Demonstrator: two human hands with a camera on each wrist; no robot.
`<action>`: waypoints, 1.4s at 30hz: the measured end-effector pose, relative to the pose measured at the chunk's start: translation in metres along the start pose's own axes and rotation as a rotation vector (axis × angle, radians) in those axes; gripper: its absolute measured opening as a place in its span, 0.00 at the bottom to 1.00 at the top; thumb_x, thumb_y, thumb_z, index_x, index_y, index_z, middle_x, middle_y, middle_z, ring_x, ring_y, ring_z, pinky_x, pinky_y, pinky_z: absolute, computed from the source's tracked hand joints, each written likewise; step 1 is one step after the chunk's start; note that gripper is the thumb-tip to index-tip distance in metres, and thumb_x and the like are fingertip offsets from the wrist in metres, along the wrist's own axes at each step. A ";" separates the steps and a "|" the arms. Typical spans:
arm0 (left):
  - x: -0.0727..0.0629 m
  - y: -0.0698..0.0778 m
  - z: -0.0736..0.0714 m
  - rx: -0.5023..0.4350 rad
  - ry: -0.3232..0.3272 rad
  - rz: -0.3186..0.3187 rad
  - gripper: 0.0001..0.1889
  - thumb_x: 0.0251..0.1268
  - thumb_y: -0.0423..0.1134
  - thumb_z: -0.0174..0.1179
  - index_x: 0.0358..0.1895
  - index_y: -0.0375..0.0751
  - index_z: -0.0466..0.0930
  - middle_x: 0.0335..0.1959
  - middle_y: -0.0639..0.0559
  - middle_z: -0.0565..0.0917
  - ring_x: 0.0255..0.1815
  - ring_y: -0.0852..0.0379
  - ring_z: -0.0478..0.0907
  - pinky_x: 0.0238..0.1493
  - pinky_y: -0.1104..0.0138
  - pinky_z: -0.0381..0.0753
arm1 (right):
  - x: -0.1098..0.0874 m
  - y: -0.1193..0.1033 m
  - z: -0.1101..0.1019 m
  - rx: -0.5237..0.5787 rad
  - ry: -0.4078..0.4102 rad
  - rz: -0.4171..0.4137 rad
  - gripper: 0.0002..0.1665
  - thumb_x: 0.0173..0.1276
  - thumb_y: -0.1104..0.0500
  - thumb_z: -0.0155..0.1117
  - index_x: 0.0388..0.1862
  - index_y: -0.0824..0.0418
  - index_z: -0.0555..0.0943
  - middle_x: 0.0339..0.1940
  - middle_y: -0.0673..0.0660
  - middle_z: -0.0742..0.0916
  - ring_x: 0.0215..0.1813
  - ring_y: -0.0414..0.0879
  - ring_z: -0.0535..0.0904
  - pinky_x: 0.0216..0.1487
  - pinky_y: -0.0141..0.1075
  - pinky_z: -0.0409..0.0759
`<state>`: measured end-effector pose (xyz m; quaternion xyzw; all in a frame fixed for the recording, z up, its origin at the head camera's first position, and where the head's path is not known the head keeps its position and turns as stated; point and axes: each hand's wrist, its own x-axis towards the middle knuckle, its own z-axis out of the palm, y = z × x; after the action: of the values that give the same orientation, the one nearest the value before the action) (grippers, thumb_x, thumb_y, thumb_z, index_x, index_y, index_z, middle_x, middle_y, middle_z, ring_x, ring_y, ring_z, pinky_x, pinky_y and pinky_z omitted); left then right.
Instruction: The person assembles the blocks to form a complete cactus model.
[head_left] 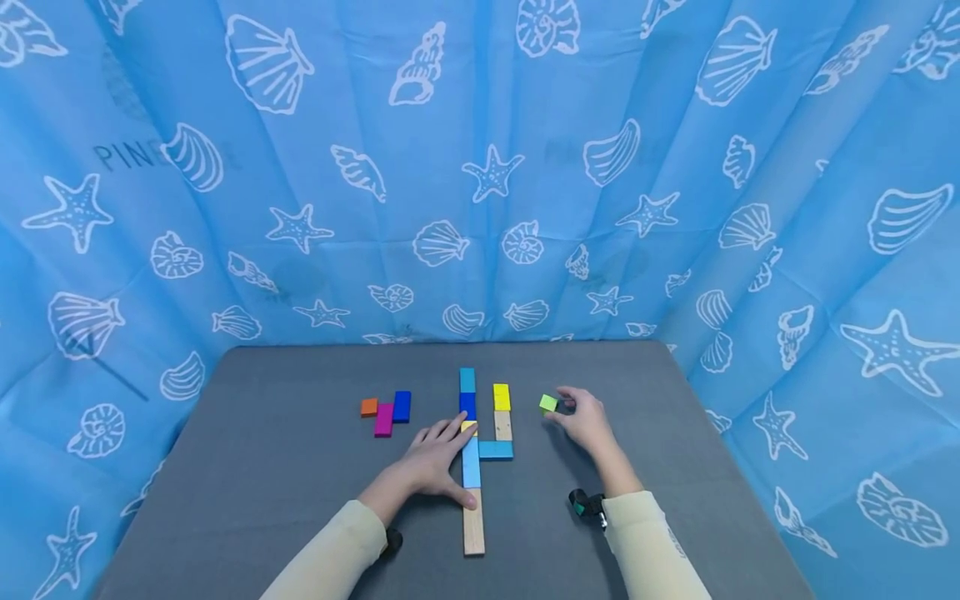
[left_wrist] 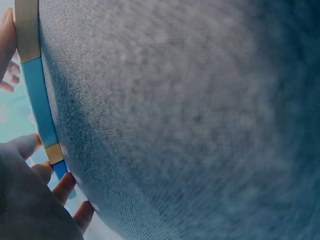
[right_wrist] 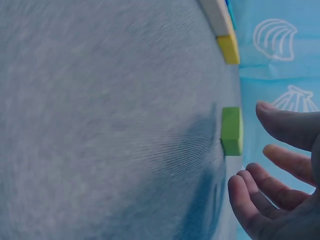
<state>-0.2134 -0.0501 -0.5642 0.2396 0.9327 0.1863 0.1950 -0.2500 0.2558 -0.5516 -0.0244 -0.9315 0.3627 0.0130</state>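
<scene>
A column of blocks runs down the table's middle: teal, dark blue, small yellow, light blue and bare wood. My left hand lies across it with fingers spread, fingertips at the yellow and dark blue blocks, thumb at the wooden one. To the right, a green cube sits on the cloth. My right hand reaches around the cube with thumb and fingers parted; in the right wrist view a gap shows between the fingers and the green cube.
Beside the column stand a yellow block, a wooden block and a teal block. Orange, magenta and blue blocks lie at left. A shell-patterned curtain hangs behind the grey table.
</scene>
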 end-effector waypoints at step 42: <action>0.003 0.001 0.001 0.008 -0.005 -0.013 0.67 0.34 0.79 0.70 0.82 0.62 0.49 0.85 0.54 0.43 0.82 0.41 0.46 0.76 0.38 0.49 | 0.044 -0.035 0.001 -0.089 -0.051 -0.071 0.20 0.67 0.59 0.72 0.57 0.62 0.84 0.53 0.62 0.86 0.55 0.57 0.81 0.56 0.51 0.79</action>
<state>-0.2146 -0.0477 -0.5659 0.2347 0.9345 0.1807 0.1975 -0.2952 0.2319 -0.5289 0.0174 -0.9469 0.3210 0.0011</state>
